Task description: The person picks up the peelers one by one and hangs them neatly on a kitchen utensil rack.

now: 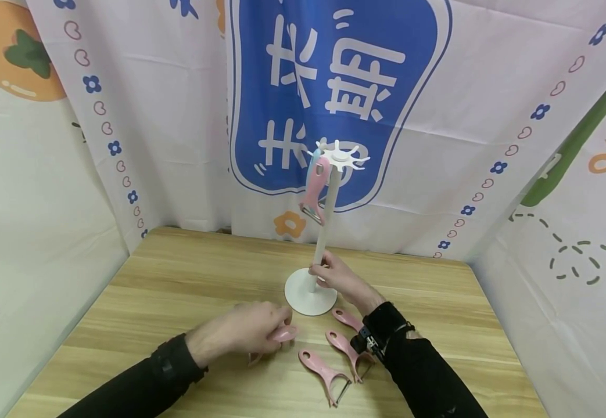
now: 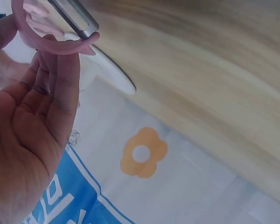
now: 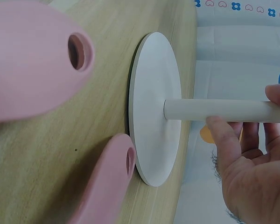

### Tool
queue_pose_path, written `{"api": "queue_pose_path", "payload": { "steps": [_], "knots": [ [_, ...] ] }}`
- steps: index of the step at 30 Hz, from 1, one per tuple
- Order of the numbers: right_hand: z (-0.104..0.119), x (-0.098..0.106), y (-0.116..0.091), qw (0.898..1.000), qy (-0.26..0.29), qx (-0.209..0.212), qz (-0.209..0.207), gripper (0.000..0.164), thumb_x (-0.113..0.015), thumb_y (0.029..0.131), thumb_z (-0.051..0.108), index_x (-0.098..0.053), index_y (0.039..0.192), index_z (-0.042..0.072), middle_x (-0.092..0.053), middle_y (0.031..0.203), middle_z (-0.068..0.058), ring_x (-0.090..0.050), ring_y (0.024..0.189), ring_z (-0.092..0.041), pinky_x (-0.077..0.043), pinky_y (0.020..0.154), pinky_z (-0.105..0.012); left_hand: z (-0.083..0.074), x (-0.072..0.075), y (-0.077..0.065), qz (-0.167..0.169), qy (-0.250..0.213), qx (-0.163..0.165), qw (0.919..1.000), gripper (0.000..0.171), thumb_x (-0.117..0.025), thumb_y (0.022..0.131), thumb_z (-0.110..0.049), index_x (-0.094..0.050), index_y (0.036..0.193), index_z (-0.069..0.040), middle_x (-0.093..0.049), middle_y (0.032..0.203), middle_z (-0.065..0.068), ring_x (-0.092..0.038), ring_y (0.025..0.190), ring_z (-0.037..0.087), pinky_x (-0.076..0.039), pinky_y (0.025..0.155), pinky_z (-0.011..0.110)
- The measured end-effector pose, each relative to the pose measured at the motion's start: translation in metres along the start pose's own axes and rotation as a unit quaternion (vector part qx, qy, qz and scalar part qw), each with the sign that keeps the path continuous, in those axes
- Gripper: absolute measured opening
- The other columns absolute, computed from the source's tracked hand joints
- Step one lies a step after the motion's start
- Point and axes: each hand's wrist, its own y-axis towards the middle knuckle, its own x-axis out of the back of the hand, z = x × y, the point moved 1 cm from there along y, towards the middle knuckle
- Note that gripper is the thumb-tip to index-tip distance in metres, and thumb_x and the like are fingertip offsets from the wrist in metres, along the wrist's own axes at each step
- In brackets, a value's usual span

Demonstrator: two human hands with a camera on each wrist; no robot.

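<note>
My left hand (image 1: 247,326) pinches a pink peeler (image 1: 283,334) low over the table, left of the stand's base. The left wrist view shows that peeler's curved fork and metal blade (image 2: 77,18) at my fingertips. With thumb and fingers around the lower pole (image 3: 224,110), my right hand (image 1: 341,277) grips a white rack stand upright on its round base (image 1: 303,295). From the star-shaped hook top (image 1: 340,155) hang a pink peeler (image 1: 315,186) and, behind it, a light blue one (image 1: 311,165), mostly hidden.
Several pink peelers lie on the wooden table (image 1: 177,273) in front of the base, among them a near one (image 1: 318,367) and a middle one (image 1: 340,342). Another peeler (image 1: 347,317) is partly hidden by my right wrist. A printed curtain (image 1: 187,145) hangs behind the table.
</note>
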Motion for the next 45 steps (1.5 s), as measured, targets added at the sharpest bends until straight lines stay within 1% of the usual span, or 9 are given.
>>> {"api": "queue_pose_path", "payload": {
  "steps": [5,9,13,19,22,26,31,40,45],
  "knots": [
    [0.000,0.000,0.000,1.000,-0.002,0.000,0.002,0.033,-0.062,0.099,0.018,-0.053,0.127,0.003,-0.057,0.124,-0.016,-0.056,0.124,-0.031,-0.047,0.109,-0.057,0.000,0.010,0.001,-0.018,-0.019,-0.007,0.9996,0.028,-0.077,0.091,-0.024,-0.062,0.114,-0.018,-0.060,0.087,-0.008,-0.057,0.067,0.002,-0.052,0.057,0.022],
    [0.001,0.000,-0.002,1.000,-0.001,0.002,0.004,0.033,-0.061,0.100,0.018,-0.053,0.128,0.003,-0.057,0.123,-0.016,-0.056,0.124,-0.031,-0.047,0.109,-0.057,-0.001,0.018,0.000,-0.052,-0.025,-0.008,0.9983,0.017,-0.066,0.101,-0.029,-0.062,0.112,-0.018,-0.062,0.088,-0.008,-0.057,0.068,0.004,-0.053,0.059,0.023],
    [0.001,0.000,-0.003,1.000,-0.001,0.005,0.005,0.034,-0.061,0.100,0.018,-0.052,0.129,0.004,-0.056,0.123,-0.015,-0.056,0.124,-0.030,-0.047,0.109,-0.057,-0.002,0.025,0.000,-0.085,-0.035,-0.011,0.9957,0.021,-0.058,0.106,-0.036,-0.063,0.113,-0.017,-0.061,0.087,-0.007,-0.057,0.066,0.004,-0.052,0.059,0.024],
    [0.001,0.000,-0.002,1.000,-0.005,0.005,0.002,0.033,-0.061,0.099,0.019,-0.053,0.127,0.004,-0.057,0.122,-0.014,-0.057,0.122,-0.029,-0.048,0.108,-0.056,-0.001,0.035,0.003,-0.141,-0.009,-0.035,0.9893,0.024,-0.061,0.104,-0.035,-0.063,0.114,-0.013,-0.061,0.084,-0.007,-0.055,0.067,0.006,-0.050,0.057,0.023],
    [0.001,0.000,-0.001,1.000,-0.005,0.007,0.000,0.032,-0.061,0.099,0.019,-0.054,0.126,0.004,-0.058,0.121,-0.014,-0.057,0.121,-0.029,-0.048,0.107,-0.057,-0.001,0.040,0.004,-0.161,-0.002,-0.037,0.9863,0.025,-0.061,0.104,-0.035,-0.064,0.115,-0.013,-0.061,0.085,-0.008,-0.056,0.068,0.006,-0.051,0.058,0.022],
    [0.000,0.000,0.000,1.000,-0.007,0.006,-0.002,0.030,-0.062,0.099,0.018,-0.055,0.125,0.004,-0.058,0.120,-0.014,-0.057,0.121,-0.029,-0.048,0.107,-0.057,0.001,0.046,0.005,-0.166,0.004,-0.025,0.9858,0.026,-0.068,0.099,-0.031,-0.063,0.120,-0.015,-0.061,0.088,-0.010,-0.057,0.071,0.004,-0.052,0.061,0.021],
    [-0.001,0.000,0.001,1.000,-0.010,0.006,-0.004,0.028,-0.062,0.100,0.017,-0.055,0.123,0.003,-0.057,0.119,-0.015,-0.057,0.121,-0.030,-0.048,0.107,-0.057,0.003,0.050,0.004,-0.166,0.002,-0.005,0.9861,0.038,-0.074,0.091,-0.024,-0.061,0.126,-0.018,-0.063,0.092,-0.012,-0.058,0.075,0.002,-0.054,0.065,0.021],
    [-0.002,0.001,0.001,1.000,-0.013,0.010,0.000,0.028,-0.059,0.101,0.018,-0.055,0.123,0.002,-0.055,0.115,-0.014,-0.057,0.120,-0.029,-0.050,0.106,-0.056,-0.002,0.058,0.006,-0.187,-0.045,0.007,0.9813,0.041,-0.074,0.093,-0.026,-0.058,0.130,-0.019,-0.061,0.094,-0.015,-0.060,0.073,-0.004,-0.055,0.066,0.019],
    [-0.002,0.001,0.001,1.000,-0.016,0.009,-0.001,0.024,-0.060,0.101,0.020,-0.054,0.119,0.005,-0.052,0.112,-0.012,-0.056,0.118,-0.027,-0.052,0.104,-0.054,-0.005,0.063,0.007,-0.229,-0.041,-0.003,0.9726,0.041,-0.075,0.094,-0.029,-0.059,0.130,-0.019,-0.060,0.098,-0.016,-0.059,0.080,-0.003,-0.055,0.066,0.016]
  ]
}}
